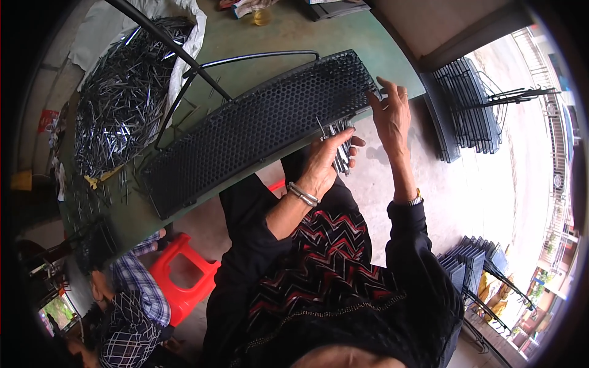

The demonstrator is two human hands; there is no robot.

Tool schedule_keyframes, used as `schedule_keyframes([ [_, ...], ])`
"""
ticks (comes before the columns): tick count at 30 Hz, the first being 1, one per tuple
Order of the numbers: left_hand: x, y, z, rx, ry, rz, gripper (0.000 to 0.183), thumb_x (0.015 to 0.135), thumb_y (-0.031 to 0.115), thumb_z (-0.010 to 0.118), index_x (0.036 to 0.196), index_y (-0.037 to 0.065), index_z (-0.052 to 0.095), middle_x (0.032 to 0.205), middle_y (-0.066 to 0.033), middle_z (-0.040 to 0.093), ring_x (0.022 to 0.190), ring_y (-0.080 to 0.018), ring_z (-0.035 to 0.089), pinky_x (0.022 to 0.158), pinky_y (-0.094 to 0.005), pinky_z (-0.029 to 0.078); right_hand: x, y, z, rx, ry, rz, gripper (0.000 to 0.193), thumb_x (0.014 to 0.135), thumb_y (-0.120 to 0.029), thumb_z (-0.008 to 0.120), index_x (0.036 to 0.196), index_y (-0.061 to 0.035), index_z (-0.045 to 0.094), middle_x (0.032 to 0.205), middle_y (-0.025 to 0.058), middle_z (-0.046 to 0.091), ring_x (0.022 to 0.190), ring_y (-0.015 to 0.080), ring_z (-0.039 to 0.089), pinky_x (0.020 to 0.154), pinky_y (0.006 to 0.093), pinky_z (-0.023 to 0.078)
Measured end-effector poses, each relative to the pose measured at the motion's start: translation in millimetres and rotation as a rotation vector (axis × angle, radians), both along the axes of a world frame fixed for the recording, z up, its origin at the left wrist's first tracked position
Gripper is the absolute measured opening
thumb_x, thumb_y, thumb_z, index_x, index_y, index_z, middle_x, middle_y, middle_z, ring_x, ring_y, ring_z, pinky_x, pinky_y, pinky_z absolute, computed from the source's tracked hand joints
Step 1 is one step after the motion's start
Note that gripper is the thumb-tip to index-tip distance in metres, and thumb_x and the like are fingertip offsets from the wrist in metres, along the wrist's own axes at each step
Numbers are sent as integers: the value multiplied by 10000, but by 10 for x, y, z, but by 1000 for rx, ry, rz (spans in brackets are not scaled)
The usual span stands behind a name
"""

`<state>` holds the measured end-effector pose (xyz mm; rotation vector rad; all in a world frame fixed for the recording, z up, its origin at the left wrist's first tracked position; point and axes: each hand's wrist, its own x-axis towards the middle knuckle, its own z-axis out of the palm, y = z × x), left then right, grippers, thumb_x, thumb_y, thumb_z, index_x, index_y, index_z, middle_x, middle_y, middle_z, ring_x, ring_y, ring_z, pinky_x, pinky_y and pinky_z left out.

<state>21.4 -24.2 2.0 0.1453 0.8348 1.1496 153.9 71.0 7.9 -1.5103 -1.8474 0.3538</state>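
Observation:
A long black perforated metal panel (pixel 257 122) with a bent wire frame (pixel 257 57) lies slantwise along the near edge of the green table. My left hand (pixel 325 159) is closed round a bundle of thin silvery metal strips (pixel 340 147), just below the panel's near edge. At the panel's right end is my right hand (pixel 392 119), its thumb and fingers bent about the corner. A small glint shows between those fingertips, too small to name. One strip stands up from the bundle in front of the panel.
A white sack (pixel 195 37) full of loose metal strips (pixel 123 98) stands at the left. Stacked black mesh racks (pixel 469 104) are at the right, with more below. A person (pixel 135 306) sits lower left beside a red plastic stool (pixel 181 276). A yellowish cup (pixel 262 16) stands at the back.

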Motion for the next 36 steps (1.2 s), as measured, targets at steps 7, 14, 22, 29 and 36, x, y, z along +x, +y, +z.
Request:
schedule_keyframes([
  [7,23,-20,13,12,82,21,165,844,157,646,983,69,631,883,-90,686,718,-143,631,525,-250,470,142,-276,246,-633,327,481,198,876,-122,608,977,47,598,852,69,620,785,131,613,684,291,487],
  [14,12,16,-46,-3,127,23,189,845,165,643,1003,62,625,887,-95,683,819,-188,669,587,-299,510,65,-270,303,-449,323,289,136,897,-100,560,891,35,579,774,74,639,598,121,588,561,253,471],
  [22,11,26,-21,-57,-8,37,187,859,172,640,996,48,611,848,-110,658,715,-173,625,594,-300,511,127,134,36,136,286,-23,58,907,-76,562,925,-21,569,785,93,664,564,132,625,510,253,473],
  [29,7,16,-17,-11,-10,12,151,857,167,645,945,53,600,779,-83,630,646,-114,560,528,-259,467,113,158,-71,163,122,-42,59,898,-64,572,938,-25,589,762,94,663,548,134,620,499,265,480],
  [36,19,14,28,-5,-18,21,125,854,147,641,926,56,595,800,-97,641,645,-119,564,520,-254,460,126,111,2,108,194,-17,76,892,-58,579,946,-27,621,770,91,665,598,125,638,536,252,489],
])
